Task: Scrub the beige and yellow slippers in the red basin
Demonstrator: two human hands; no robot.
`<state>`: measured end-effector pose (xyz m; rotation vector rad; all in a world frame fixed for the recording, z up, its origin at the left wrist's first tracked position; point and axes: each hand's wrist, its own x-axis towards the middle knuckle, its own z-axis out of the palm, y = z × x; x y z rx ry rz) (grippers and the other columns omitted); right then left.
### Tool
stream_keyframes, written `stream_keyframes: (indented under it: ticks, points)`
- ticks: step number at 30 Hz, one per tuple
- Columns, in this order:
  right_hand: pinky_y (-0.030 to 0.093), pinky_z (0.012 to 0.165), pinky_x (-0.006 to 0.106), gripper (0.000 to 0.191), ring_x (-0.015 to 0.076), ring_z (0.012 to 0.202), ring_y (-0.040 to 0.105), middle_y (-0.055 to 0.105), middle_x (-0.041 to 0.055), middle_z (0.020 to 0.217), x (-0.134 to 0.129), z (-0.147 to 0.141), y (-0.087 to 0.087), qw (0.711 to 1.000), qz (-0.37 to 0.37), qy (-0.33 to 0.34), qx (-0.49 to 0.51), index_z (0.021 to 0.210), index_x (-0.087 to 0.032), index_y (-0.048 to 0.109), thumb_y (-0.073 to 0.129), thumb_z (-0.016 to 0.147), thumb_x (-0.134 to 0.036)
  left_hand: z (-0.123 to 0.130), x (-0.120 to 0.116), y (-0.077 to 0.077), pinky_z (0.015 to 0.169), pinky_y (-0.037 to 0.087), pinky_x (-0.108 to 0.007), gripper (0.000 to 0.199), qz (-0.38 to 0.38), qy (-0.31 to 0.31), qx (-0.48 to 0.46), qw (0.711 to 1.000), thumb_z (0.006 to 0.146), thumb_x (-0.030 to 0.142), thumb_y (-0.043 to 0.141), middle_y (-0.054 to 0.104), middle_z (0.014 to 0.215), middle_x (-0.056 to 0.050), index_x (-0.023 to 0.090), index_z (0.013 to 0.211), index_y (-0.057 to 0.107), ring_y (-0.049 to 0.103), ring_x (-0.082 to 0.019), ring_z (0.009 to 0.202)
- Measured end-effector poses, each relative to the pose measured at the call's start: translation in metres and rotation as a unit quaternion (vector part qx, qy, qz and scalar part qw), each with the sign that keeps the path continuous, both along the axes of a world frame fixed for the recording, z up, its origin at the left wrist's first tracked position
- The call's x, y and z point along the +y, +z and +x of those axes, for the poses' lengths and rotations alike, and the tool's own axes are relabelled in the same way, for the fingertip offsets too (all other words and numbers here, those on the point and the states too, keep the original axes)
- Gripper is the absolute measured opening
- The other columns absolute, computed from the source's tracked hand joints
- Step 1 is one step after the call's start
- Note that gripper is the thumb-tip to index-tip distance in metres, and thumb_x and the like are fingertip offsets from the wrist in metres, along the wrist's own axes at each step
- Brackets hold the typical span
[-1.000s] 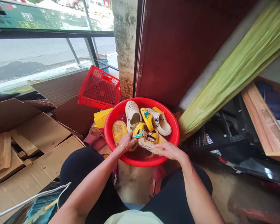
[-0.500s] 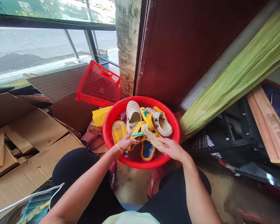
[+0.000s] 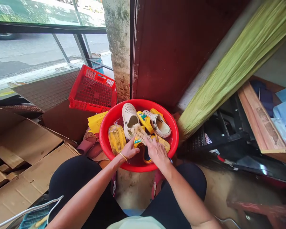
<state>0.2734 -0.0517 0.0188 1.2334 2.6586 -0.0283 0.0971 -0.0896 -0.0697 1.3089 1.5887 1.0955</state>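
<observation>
A red basin (image 3: pixel 104 138) stands between my knees with water and several clogs and sandals in it. My left hand (image 3: pixel 130 150) is closed on a yellow clog (image 3: pixel 137 141) with a teal label on its strap. My right hand (image 3: pixel 157 151) grips a pale-bristled scrub brush (image 3: pixel 138 130), which lies over that clog and partly hides it. Behind them are two cream clogs (image 3: pixel 129 114) and a yellow clog with a green figure (image 3: pixel 145 120). A yellow sole (image 3: pixel 117 138) faces up at the left, and a dark-lined sandal (image 3: pixel 146 156) shows below my hands.
A red plastic crate (image 3: pixel 92 92) rests behind the basin at the left, near cardboard boxes (image 3: pixel 45 159). To the right hang green strands (image 3: pixel 219 86) beside a dark red door (image 3: pixel 171 51). Pink shoes (image 3: pixel 89 144) lie left of the basin.
My right hand has moved left and turned over the brush, which now lies further across the yellow clog. The whole view has shifted a little to the right.
</observation>
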Motion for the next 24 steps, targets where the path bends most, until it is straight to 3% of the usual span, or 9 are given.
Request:
stream_keyframes:
  ticks: [4,7,11,14,18,20,24]
  points:
    - [0.051,0.085,0.034,0.063,0.0213,0.092,0.066,0.061,0.0133,0.118,-0.012,0.002,-0.004,0.999,0.006,0.034,0.012,0.163,-0.033,0.027,0.03,0.103,-0.014,0.003,-0.002,-0.002,0.106,0.048,-0.048,0.063,-0.021,-0.006,0.03,0.999,0.065,0.015,0.058,0.071,0.117,-0.01,0.012,0.127,0.061,0.063,-0.033,0.117]
    - [0.05,0.087,0.032,0.061,0.0203,0.094,0.067,0.06,0.0137,0.12,0.009,-0.002,-0.004,1.0,0.021,-0.007,0.016,0.163,-0.033,0.029,0.029,0.105,-0.015,0.006,-0.003,-0.003,0.115,0.041,-0.05,0.075,-0.003,-0.022,0.037,0.999,0.063,0.014,0.055,0.066,0.132,-0.012,0.011,0.138,0.054,0.059,-0.033,0.125]
    - [0.051,0.085,0.031,0.058,0.0206,0.096,0.067,0.061,0.0147,0.12,0.04,-0.008,-0.006,0.997,0.018,-0.072,0.01,0.162,-0.029,0.03,0.028,0.106,-0.017,0.009,-0.003,-0.007,0.125,0.026,-0.047,0.097,0.047,-0.031,0.042,0.998,0.06,0.013,0.054,0.046,0.157,-0.013,0.012,0.155,0.035,0.04,-0.031,0.146]
    - [0.052,0.086,0.033,0.06,0.0204,0.092,0.067,0.06,0.0154,0.122,0.032,-0.008,-0.01,0.999,0.019,-0.029,0.015,0.163,-0.028,0.029,0.027,0.104,-0.014,0.007,-0.004,-0.011,0.124,0.03,-0.046,0.093,0.033,-0.023,0.037,0.999,0.061,0.014,0.054,0.051,0.153,-0.013,0.012,0.152,0.038,0.044,-0.031,0.143]
    - [0.052,0.088,0.035,0.064,0.0207,0.093,0.066,0.061,0.0125,0.117,0.008,-0.005,-0.014,0.999,0.009,0.048,0.007,0.163,-0.033,0.028,0.03,0.102,-0.012,0.0,-0.006,-0.015,0.11,0.045,-0.052,0.07,-0.064,0.001,0.047,0.997,0.065,0.019,0.055,0.067,0.126,-0.018,0.003,0.133,0.054,0.063,-0.034,0.117]
    - [0.052,0.086,0.034,0.065,0.0205,0.092,0.066,0.061,0.0117,0.115,0.011,-0.005,-0.014,0.999,0.009,0.044,0.006,0.163,-0.035,0.026,0.03,0.103,-0.013,0.001,-0.006,-0.016,0.111,0.044,-0.052,0.069,-0.061,0.0,0.048,0.997,0.065,0.019,0.056,0.067,0.127,-0.018,0.004,0.133,0.055,0.063,-0.034,0.118]
    - [0.052,0.083,0.032,0.06,0.021,0.095,0.067,0.061,0.0133,0.119,0.04,-0.006,-0.015,0.999,0.018,-0.028,0.012,0.163,-0.033,0.029,0.029,0.105,-0.017,0.004,-0.003,-0.014,0.12,0.035,-0.046,0.088,0.022,-0.01,0.018,1.0,0.062,0.016,0.056,0.061,0.143,-0.011,0.013,0.149,0.045,0.05,-0.031,0.138]
